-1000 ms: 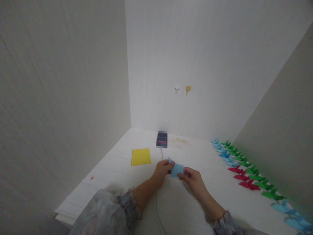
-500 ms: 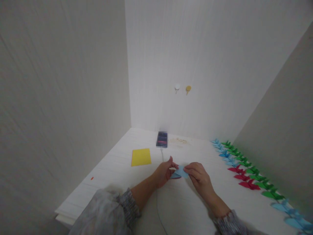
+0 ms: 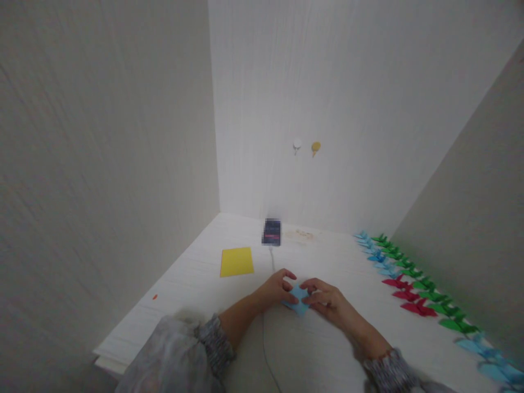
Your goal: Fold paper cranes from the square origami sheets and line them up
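Here, the blue paper (image 3: 301,309) lies between both hands (image 3: 273,291) (image 3: 333,304), touching each

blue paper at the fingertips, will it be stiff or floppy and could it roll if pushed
The blue paper is probably very light, being small and thin-looking. It likely bends or creases easily, since it looks like ordinary paper. Rolling seems unlikely, given its flat, pointed shape.
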The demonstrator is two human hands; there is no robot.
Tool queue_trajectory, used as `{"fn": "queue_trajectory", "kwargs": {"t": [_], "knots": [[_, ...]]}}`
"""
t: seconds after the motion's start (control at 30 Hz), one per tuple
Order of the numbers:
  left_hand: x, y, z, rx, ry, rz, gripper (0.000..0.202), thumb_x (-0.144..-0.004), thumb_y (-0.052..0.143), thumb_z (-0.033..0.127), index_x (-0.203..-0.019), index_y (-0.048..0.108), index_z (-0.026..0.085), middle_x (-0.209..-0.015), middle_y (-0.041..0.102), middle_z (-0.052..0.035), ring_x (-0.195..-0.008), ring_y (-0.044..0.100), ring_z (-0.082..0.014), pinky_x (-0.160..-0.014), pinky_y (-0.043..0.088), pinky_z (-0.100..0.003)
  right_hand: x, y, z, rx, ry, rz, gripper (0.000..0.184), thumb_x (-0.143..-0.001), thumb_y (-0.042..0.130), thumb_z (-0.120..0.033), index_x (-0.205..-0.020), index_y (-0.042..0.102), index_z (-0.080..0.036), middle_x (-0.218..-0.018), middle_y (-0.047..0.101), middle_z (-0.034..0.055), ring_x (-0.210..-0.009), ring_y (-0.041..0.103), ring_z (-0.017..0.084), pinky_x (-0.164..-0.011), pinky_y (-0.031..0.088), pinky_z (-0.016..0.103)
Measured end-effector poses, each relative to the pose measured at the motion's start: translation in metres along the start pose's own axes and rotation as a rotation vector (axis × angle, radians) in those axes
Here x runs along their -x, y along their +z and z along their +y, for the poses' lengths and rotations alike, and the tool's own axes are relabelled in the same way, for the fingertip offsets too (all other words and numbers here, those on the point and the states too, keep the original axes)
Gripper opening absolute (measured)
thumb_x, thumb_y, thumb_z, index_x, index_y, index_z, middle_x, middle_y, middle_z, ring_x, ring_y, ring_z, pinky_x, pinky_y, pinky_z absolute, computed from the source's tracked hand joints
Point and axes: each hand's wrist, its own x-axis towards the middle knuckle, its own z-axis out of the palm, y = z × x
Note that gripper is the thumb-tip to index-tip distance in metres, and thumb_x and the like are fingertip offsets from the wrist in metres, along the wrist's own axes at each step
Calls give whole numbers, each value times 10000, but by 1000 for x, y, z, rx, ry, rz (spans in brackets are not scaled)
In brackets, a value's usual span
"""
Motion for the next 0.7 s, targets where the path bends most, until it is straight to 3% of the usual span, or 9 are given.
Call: {"fn": "queue_trajectory", "kwargs": {"t": [0.13,0.33,0.53,0.7], "knots": [[2,1,-1,-128,62,-24,527,-424,711,140,-869,429,150,-504,504,74,-432,421,-48,-448,304,-178,1,5,5,-180,79,-44,159,-755,512,-261,-778,661,-213,-998,517,63,-720,534,120,-643,448,248],[3,2,-1,63,62,-55,525,-431,730,223,-837,406,157,-593,548,32,-496,501,-87,-509,393,-235,2,13,23,-432,201,44,76,-653,623,-256,-689,674,-211,-978,529,48,-732,550,133,-680,452,270],[2,4,-2,163,83,-32,549,-435,736,211,-839,364,186,-572,538,49,-460,512,-98,-486,413,-252,2,17,27,-748,407,77,91,-558,684,-235,-626,657,-180,-739,582,12,-621,576,140,-587,460,264],[4,6,2,132,119,-66,379,-414,735,209,-676,474,125,-591,563,19,-528,521,-92,-558,408,-251,1,18,23,-824,454,73,133,-598,649,-275,-591,617,-146,-626,576,-4,-520,555,117,-527,432,246]]}}
